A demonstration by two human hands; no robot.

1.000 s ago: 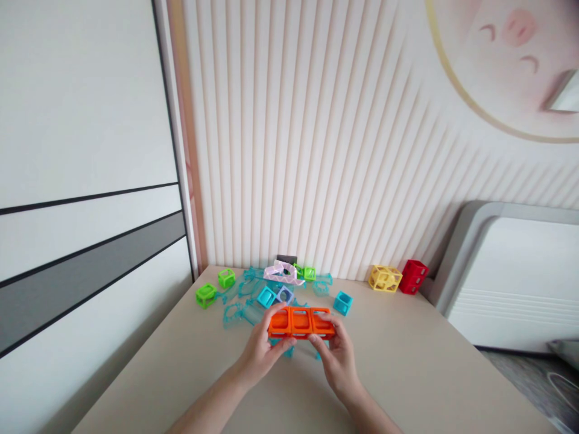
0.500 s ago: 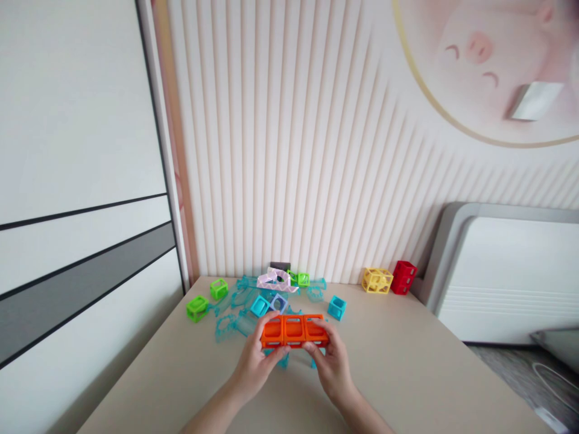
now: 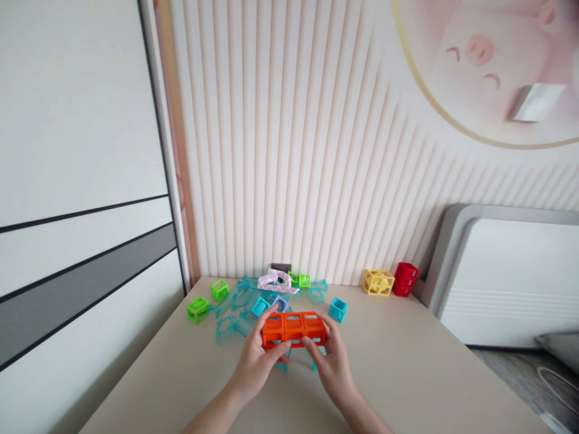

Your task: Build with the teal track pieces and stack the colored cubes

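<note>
Between my two hands is a row of three joined orange open-frame cube blocks (image 3: 294, 328). My left hand (image 3: 259, 355) grips its left end, thumb along the lower front edge and fingers behind. My right hand (image 3: 333, 355) holds the right end the same way. Below and behind the row, parts of translucent blue pieces show, partly hidden by the hands. Just past the row lie a blue cube block (image 3: 260, 307) and a lavender cube block (image 3: 280, 303). Another blue cube block (image 3: 338, 309) stands to the right.
Translucent blue pieces (image 3: 226, 327) are scattered over the table (image 3: 407, 374). Two green cube blocks (image 3: 198, 309) sit at the left. A light purple piece (image 3: 277, 282) lies near the wall. At the back right stand yellow blocks (image 3: 379, 282) and a red block stack (image 3: 406, 279).
The orange row has tilted slightly in my hands, showing more of its front face. My fingers have shifted a little on its ends. The other blocks stay in place.
</note>
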